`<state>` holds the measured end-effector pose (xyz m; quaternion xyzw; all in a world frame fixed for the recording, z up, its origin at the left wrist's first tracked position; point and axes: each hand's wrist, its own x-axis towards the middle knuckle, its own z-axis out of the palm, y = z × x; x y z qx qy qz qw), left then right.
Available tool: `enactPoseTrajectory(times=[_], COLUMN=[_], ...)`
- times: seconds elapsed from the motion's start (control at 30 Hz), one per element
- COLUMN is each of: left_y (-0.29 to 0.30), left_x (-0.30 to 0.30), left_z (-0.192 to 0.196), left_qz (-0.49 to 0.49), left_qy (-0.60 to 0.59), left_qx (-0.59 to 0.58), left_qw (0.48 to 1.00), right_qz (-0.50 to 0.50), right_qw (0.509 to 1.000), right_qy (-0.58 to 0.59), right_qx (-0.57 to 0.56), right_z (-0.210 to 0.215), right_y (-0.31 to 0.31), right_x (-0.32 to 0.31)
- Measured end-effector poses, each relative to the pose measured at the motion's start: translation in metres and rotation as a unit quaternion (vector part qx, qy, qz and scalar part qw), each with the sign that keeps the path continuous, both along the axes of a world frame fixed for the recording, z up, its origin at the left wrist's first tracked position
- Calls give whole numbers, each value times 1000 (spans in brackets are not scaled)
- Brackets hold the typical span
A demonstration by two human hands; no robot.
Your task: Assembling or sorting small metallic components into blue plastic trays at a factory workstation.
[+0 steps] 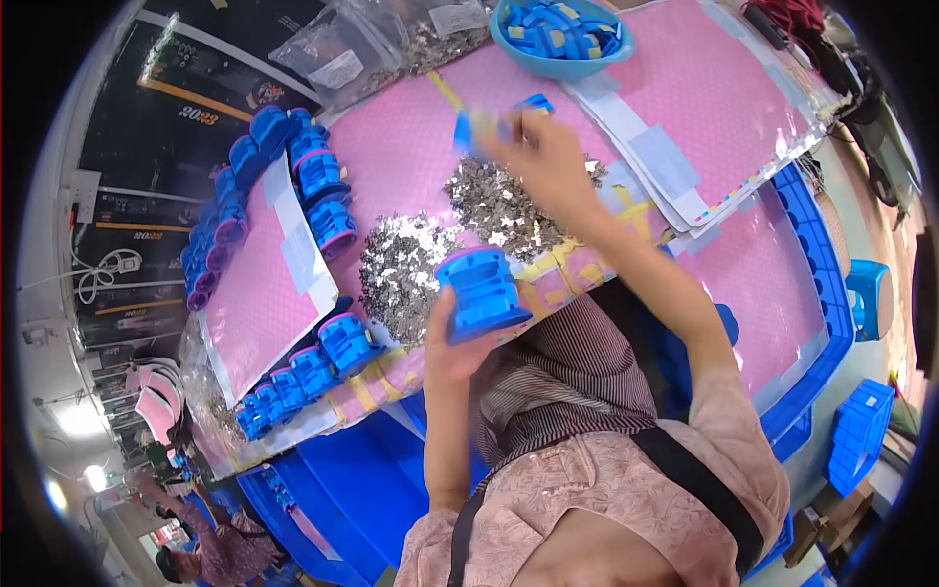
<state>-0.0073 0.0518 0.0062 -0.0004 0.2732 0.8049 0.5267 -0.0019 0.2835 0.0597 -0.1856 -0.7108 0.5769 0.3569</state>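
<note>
My left hand (455,350) is wrapped round a blue plastic spool-like housing (477,288) with a pink rim, holding it tilted at the table's near edge. Over the table, beyond the metal pieces, my right hand (540,161) is blurred by motion. Its fingers are closed at a small blue piece (464,131) with a yellowish patch, smeared like the hand. Another small blue piece (534,102) shows just behind the fingers. Between the hands lie two heaps of small shiny metal pieces, a right heap (504,210) and a left heap (399,269).
Rows of similar blue housings (321,174) stand at the left around a pink board (259,284). A light-blue bowl (556,67) of blue pieces sits at the far side, beside clear bags (347,64). Blue crates (861,435) are at the right. A person (220,548) is at lower left.
</note>
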Motion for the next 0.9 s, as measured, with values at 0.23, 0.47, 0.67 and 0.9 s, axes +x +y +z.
enactPoseTrajectory(times=[0.23,0.47,0.67,0.9], left_y=[-5,-7,-10,-20], left_x=[0,-11,-21,-25], left_z=[4,-11,6,2], left_qz=[-53,132,115,143], left_qy=[81,140,152,140], left_qx=[-26,-185,-180,-215], left_qw=[995,964,965,956], right_qz=[-304,187,410,409], right_qw=[893,974,899,903], right_qy=[-166,-124,-139,-129], right_qx=[287,35,-61,2], right_z=[1,-15,-50,-44], right_y=[175,26,-60,-72], right_x=[-62,-1,59,53])
